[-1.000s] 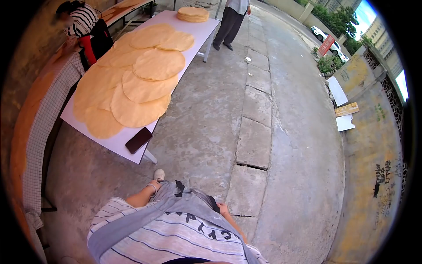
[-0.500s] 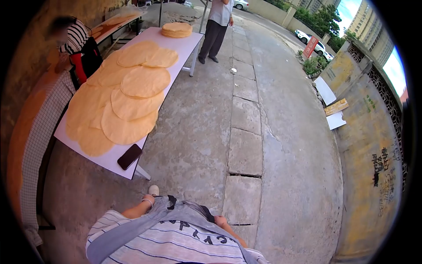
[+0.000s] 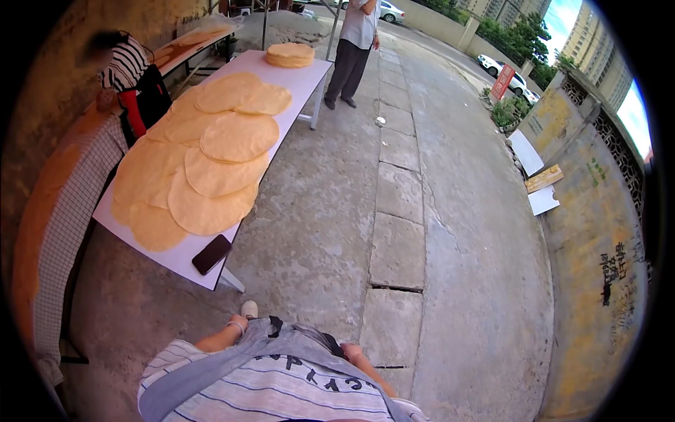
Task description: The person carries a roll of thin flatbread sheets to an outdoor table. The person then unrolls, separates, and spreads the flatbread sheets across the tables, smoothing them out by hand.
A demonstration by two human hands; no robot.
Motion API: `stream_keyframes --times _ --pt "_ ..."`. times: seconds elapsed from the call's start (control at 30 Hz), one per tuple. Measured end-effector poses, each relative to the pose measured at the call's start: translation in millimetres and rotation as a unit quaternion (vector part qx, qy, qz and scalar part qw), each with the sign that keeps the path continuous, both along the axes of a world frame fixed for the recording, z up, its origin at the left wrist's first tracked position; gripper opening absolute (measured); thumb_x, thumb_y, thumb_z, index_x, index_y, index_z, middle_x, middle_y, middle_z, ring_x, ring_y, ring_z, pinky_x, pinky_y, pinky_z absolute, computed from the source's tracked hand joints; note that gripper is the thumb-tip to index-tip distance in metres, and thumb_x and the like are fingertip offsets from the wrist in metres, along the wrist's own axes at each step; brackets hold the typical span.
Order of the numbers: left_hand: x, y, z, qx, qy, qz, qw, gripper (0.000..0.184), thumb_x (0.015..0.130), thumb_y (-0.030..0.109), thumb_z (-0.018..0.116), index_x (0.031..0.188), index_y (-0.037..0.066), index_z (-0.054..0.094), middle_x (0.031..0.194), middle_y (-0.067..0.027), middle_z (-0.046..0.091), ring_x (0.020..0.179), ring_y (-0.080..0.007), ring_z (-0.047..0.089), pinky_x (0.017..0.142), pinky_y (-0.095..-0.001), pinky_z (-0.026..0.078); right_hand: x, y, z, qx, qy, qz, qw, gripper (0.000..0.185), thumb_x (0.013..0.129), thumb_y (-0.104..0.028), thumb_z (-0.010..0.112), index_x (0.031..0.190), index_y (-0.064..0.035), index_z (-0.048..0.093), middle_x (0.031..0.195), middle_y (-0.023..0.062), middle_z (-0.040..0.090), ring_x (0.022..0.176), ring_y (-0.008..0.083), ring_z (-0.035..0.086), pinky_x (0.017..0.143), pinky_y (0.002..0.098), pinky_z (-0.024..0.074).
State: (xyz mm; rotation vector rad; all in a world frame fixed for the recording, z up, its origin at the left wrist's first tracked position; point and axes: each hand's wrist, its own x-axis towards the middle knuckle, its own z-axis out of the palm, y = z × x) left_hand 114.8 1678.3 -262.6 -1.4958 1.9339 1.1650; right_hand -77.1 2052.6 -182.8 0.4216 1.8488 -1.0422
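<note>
My left hand [image 3: 240, 322], with a band on its wrist, is at the left edge of the grey apron [image 3: 261, 335] at my waist. Its fingers are mostly hidden by the cloth. On the other side, my right hand [image 3: 350, 349] is closed at the apron's dark right edge. Ahead to the left, several large round thin flatbreads [image 3: 219, 169] overlap on a long white table [image 3: 193, 273]. A dark phone [image 3: 211, 254] lies at its near corner, and a stack of flatbreads [image 3: 290, 55] stands at its far end.
A person in a striped top [image 3: 128, 67] is left of the table; another person [image 3: 354, 56] stands beyond its far end. A checkered cloth [image 3: 84, 190] hangs along the left bench. Concrete slabs [image 3: 398, 250] run along the ground, with a stained wall [image 3: 598, 281] at right.
The view has shifted slightly, so the table and surroundings appear a little lower and farther right. Both my hands stay at the apron.
</note>
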Motion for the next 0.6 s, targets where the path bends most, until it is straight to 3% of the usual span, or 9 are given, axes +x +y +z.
stream_keyframes --times 0.07,0.1,0.17,0.23,0.27,0.4,0.47,0.53,0.6 --pt "-1.3 2.0 20.9 0.006 0.004 0.016 1.0 0.024 0.08 0.017 0.051 0.083 -0.003 0.065 0.082 -0.0183 0.065 0.083 -0.0293 0.063 0.069 -0.037 0.047 -24.0 -4.6 -14.2 -0.066 -0.097 -0.177 0.977 0.034 0.083 -0.027 0.054 0.11 -0.0058 0.057 0.106 0.0099 0.061 0.093 0.0196 0.059 0.074 0.0285 0.0477" --pt "-0.3 -2.3 14.3 -0.02 0.005 -0.045 0.999 0.023 0.078 0.017 0.052 0.078 -0.002 0.065 0.077 -0.0161 0.065 0.075 -0.0266 0.062 0.065 -0.0362 0.047 -49.3 -11.6 -2.2 -0.119 -0.056 -0.142 0.981 0.033 0.085 -0.025 0.052 0.114 -0.0079 0.051 0.108 0.0072 0.059 0.093 0.0166 0.058 0.072 0.0255 0.0474" --pt "11.7 -16.0 -27.7 -0.071 0.004 -0.171 0.983 0.022 0.075 0.018 0.053 0.069 0.001 0.066 0.066 -0.0116 0.064 0.059 -0.0211 0.061 0.057 -0.0346 0.046 -96.0 -48.4 84.9 -0.23 0.063 -0.149 0.96 0.028 0.086 -0.024 0.055 0.108 -0.0066 0.053 0.103 0.0065 0.06 0.091 0.014 0.058 0.072 0.025 0.0463" --pt "6.2 -7.4 9.4 0.002 0.03 -0.006 1.0 0.022 0.074 0.019 0.053 0.069 0.002 0.066 0.067 -0.0111 0.064 0.061 -0.021 0.061 0.058 -0.0347 0.046 -124.7 -86.0 197.2 -0.325 0.176 -0.129 0.92 0.021 0.087 -0.024 0.055 0.101 -0.0069 0.055 0.091 0.003 0.06 0.083 0.0105 0.056 0.074 0.024 0.044" --pt "1.4 -0.5 37.8 0.038 0.041 0.078 0.995 0.022 0.074 0.019 0.053 0.069 0.002 0.066 0.067 -0.0109 0.064 0.061 -0.0209 0.061 0.059 -0.0348 0.047 -132.1 -98.1 244.7 -0.388 0.238 -0.096 0.885 0.015 0.087 -0.021 0.055 0.093 -0.0064 0.055 0.085 0.0012 0.057 0.08 0.0099 0.054 0.073 0.024 0.0429" --pt "-2.0 0.7 53.6 0.006 0.033 0.012 0.999 0.02 0.074 0.018 0.054 0.071 0.003 0.067 0.068 -0.0101 0.064 0.061 -0.0203 0.06 0.06 -0.0338 0.047 -106.5 -123.2 414.8 -0.515 0.452 0.101 0.721 0.007 0.084 -0.01 0.058 0.082 -0.0064 0.052 0.082 0.0019 0.056 0.076 0.009 0.049 0.067 0.0247 0.0407" --pt "1.1 1.3 52.5 -0.011 0.032 -0.019 0.999 0.019 0.075 0.016 0.055 0.076 0.002 0.067 0.073 -0.0096 0.065 0.061 -0.0196 0.061 0.06 -0.0333 0.047 -89.5 -127.2 477.4 -0.605 0.532 0.208 0.555 0.008 0.083 -0.006 0.057 0.079 -0.0054 0.05 0.08 0.0044 0.056 0.072 0.0127 0.05 0.064 0.0254 0.0403" --pt "13.9 -9.4 25.7 -0.063 0.065 -0.122 0.988 0.02 0.074 0.018 0.056 0.076 0.002 0.067 0.073 -0.0111 0.065 0.066 -0.0215 0.062 0.063 -0.0342 0.047 -61.8 -124.1 520.2 -0.715 0.433 0.217 0.504 0.007 0.083 -0.007 0.056 0.08 -0.0022 0.052 0.077 0.0083 0.055 0.065 0.0189 0.051 0.06 0.0275 0.0415" --pt "21.4 -14.9 -11.0 -0.075 0.071 -0.117 0.988 0.021 0.072 0.019 0.057 0.077 0.002 0.067 0.074 -0.0126 0.065 0.071 -0.0232 0.063 0.067 -0.0349 0.047 -42.5 -125.2 547.0 -0.751 0.435 0.258 0.424 0.009 0.084 -0.01 0.056 0.087 -0.0021 0.053 0.07 0.0099 0.054 0.054 0.0201 0.048 0.051 0.0289 0.0391"
